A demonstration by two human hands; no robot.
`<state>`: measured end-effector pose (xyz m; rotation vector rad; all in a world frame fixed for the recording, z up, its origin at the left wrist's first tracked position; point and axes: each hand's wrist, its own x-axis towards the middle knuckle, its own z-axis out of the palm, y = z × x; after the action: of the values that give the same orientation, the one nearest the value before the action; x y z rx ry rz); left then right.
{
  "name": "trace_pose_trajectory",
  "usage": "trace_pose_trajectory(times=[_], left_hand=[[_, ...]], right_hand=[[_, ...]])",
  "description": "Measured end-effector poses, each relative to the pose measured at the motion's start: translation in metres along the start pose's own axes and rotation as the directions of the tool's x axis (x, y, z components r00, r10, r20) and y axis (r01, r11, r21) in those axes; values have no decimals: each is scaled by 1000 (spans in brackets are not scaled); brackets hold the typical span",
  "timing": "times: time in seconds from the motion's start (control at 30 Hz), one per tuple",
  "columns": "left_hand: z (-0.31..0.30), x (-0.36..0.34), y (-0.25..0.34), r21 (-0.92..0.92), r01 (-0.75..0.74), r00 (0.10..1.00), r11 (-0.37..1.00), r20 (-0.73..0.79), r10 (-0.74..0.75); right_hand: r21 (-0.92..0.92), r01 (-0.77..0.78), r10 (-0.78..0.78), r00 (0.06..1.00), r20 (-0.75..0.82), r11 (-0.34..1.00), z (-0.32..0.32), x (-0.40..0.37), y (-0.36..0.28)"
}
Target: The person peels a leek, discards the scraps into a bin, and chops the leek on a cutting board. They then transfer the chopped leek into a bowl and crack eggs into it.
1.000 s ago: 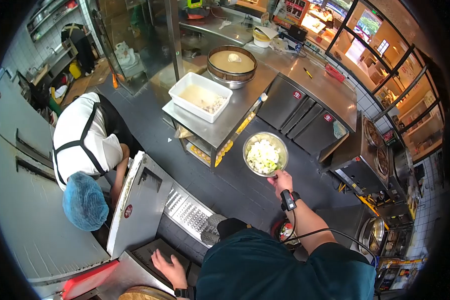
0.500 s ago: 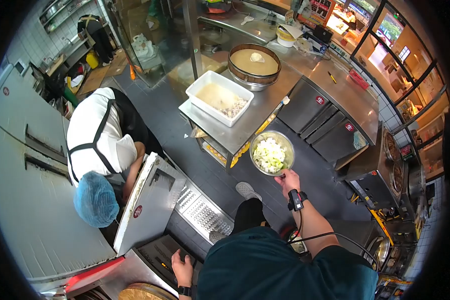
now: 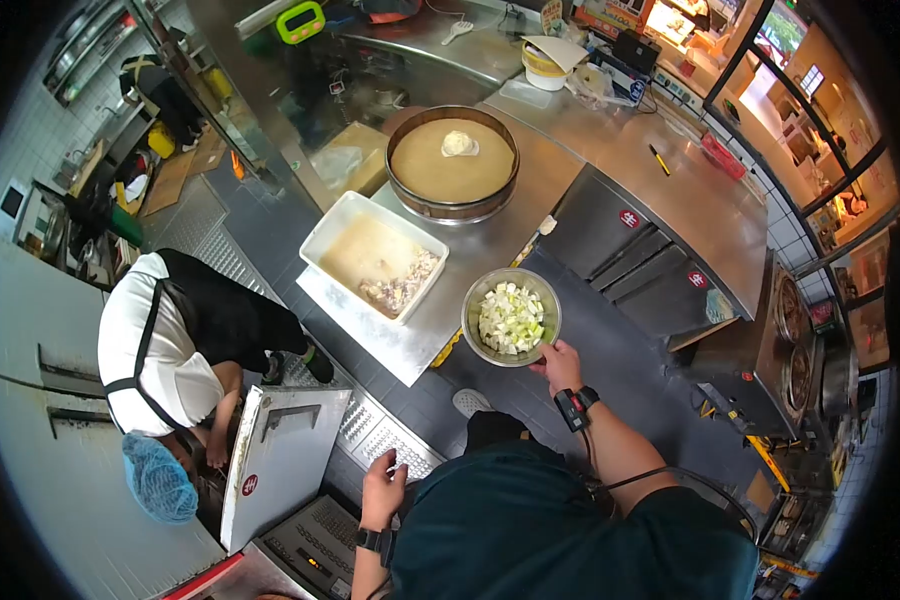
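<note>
My right hand [image 3: 560,367] grips the near right rim of a round metal bowl [image 3: 469,340]. Chopped white and pale green vegetable pieces [image 3: 511,318] fill much of that bowl. Held level, the bowl is beside the near right edge of a steel table [image 3: 370,345]. My left hand [image 3: 382,488] hangs low on the left, fingers loosely bent and apart, holding nothing. On the table, a white rectangular tub [image 3: 315,243] contains pale residue and a heap of chopped bits. Behind it stands a round wooden-sided steamer [image 3: 453,210] with a white lump [image 3: 459,144] on its tan surface.
At left a co-worker [image 3: 160,345] in a blue hair net bends into a fridge behind its open door [image 3: 280,450]. A steel counter [image 3: 685,200] with drawers runs along the right. Another person [image 3: 160,90] stands far back left. A metal floor grate [image 3: 380,430] lies ahead.
My view has moved forward to the table. The bowl, still in my right hand, is now beside the table's edge. My left hand has risen slightly. The co-worker remains bent at the fridge.
</note>
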<state>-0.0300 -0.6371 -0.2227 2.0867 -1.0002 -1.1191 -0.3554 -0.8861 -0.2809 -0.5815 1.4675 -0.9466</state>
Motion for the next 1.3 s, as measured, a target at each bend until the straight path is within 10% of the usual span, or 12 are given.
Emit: trace_pose_trajectory(times=[0.27, 0.4, 0.8, 1.07, 1.13, 1.2, 1.3], left_hand=[[9, 42, 41, -281, 40, 992, 959, 123, -5], [21, 54, 28, -485, 311, 916, 817, 383, -122], [127, 81, 78, -276, 540, 590, 795, 798, -124], [172, 130, -48, 64, 156, 612, 986, 777, -148], [185, 139, -29, 26, 391, 635, 920, 716, -290], [186, 158, -47, 15, 315, 687, 949, 686, -239], [189, 187, -47, 251, 205, 640, 946, 697, -324]], right_hand=[[67, 0, -2, 1000, 21, 998, -16, 0, -18], [110, -34, 41, 997, -64, 993, -42, -26, 8], [135, -189, 210, 963, -168, 973, -71, -163, 110], [-298, -67, 41, 995, -90, 952, -106, -163, 181], [-373, -177, 115, 976, -184, 911, -136, -159, 194], [-719, -16, -52, 996, -72, 695, -190, -156, 232], [-914, -84, 317, 947, 50, 396, -265, -151, 241]])
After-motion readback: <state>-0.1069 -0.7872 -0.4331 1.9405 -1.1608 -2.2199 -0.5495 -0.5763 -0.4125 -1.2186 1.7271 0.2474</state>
